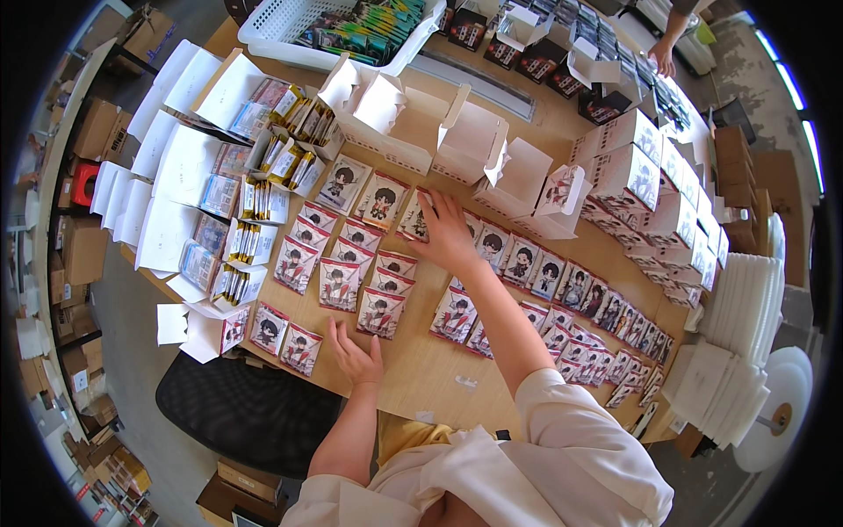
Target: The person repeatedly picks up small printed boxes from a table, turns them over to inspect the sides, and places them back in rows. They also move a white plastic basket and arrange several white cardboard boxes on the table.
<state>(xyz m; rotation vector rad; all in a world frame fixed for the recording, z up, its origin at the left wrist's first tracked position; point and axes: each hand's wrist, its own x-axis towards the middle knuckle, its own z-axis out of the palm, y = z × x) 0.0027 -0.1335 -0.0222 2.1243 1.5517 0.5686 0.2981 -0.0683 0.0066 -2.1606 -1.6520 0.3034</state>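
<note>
My right hand (pixel 448 235) reaches to the far middle of the table. Its fingers and thumb close about the right side of a flat, red-edged packet (pixel 412 220) with a cartoon figure on it. Left of that lie two similar packets, one with a chibi figure (pixel 382 202) and a greyish one (pixel 342 184). My left hand (pixel 355 353) hovers near the table's front edge, fingers apart and holding nothing. Close to it are overlapping stacks of red-and-white packets (pixel 381 312) and a pair of packets (pixel 300 350) at the near left.
Rows of packets (pixel 575 285) run to the right. Open white boxes (pixel 386 114) stand behind; boxes holding gold packets (pixel 250 241) line the left. White cartons (pixel 628 167) pile at right. A white basket (pixel 263 35) sits at the back. Another person's hand (pixel 663 57) shows far right.
</note>
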